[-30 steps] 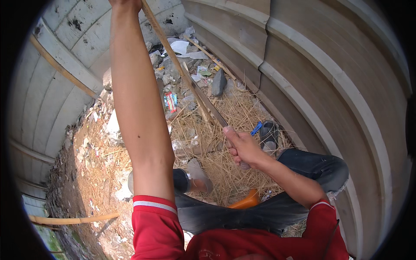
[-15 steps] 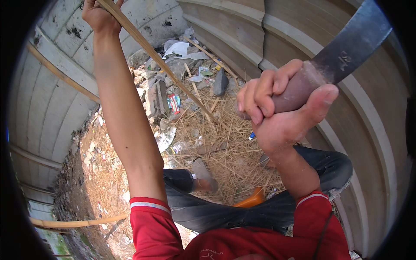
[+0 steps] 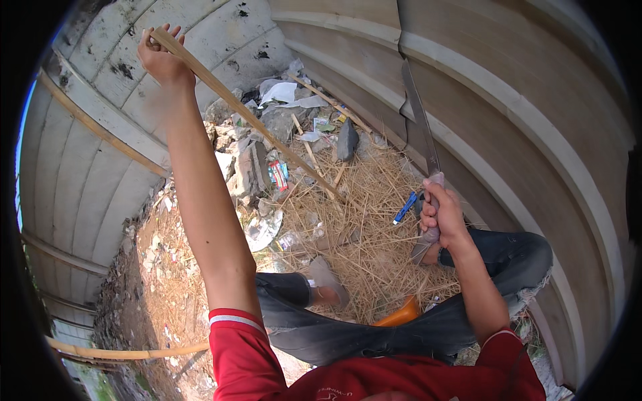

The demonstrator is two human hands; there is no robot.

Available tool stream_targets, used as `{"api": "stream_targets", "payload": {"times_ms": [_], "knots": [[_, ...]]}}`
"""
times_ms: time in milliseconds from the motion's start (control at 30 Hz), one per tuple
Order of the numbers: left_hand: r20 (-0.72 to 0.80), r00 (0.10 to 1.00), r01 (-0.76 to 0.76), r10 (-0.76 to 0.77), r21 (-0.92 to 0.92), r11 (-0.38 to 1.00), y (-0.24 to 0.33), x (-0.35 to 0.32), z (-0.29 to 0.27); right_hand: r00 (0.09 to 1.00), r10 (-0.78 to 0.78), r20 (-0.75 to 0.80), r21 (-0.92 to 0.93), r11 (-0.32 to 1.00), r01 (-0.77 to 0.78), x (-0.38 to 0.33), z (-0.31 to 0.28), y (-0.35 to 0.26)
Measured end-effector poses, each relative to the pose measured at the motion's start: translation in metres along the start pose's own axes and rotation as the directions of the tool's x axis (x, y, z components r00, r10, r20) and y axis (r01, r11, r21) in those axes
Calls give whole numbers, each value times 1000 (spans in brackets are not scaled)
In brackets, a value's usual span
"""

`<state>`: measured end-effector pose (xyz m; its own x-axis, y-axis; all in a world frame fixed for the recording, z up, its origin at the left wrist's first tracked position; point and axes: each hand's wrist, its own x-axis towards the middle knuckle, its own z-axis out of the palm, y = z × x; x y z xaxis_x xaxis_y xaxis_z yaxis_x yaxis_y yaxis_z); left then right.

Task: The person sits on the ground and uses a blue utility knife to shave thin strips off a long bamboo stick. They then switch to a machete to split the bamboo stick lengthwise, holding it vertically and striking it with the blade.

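At the far left, my left hand (image 3: pixel 166 61) is raised with its fingers closed around the upper end of a long bamboo strip (image 3: pixel 251 119). The strip slants down to the right, and its lower end meets the straw in the middle. My right hand (image 3: pixel 443 212) grips the pale, worn handle of a machete (image 3: pixel 420 123) near my right knee. Its dark blade points away from me, close to the corrugated wall and apart from the strip. Beside that hand, on the straw, lies a blue box cutter (image 3: pixel 405 208).
Corrugated sheeting (image 3: pixel 528 127) curves along the right; a pale panel wall (image 3: pixel 134 73) stands left. Straw (image 3: pixel 368 247) covers the ground between my feet. Rocks (image 3: pixel 249 164), a dark stone (image 3: pixel 347 139) and litter lie beyond. An orange plastic thing (image 3: pixel 399 313) shows beneath my legs.
My right hand has dropped from high and close to beside my right knee, bringing the machete down with it. My left hand shifts slightly, still on the strip. The box cutter now shows more fully.
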<state>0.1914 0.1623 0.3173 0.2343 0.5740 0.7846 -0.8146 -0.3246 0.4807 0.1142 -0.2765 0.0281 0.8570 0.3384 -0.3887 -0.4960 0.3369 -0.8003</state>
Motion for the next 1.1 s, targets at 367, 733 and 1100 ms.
{"api": "stream_targets", "payload": {"times_ms": [367,733,1100], "knots": [[-93,956,241,-279,792,561,-101,-276,-113,973,197,-119,-159,964,-214,7,-40,119],[368,660,370,-655,599,710,-113,-249,-142,998,-5,60,-592,805,40,19,-41,182],[419,784,322,-458,356,877,-59,-179,-50,999,40,21,-524,852,-23,3,-23,149]]}}
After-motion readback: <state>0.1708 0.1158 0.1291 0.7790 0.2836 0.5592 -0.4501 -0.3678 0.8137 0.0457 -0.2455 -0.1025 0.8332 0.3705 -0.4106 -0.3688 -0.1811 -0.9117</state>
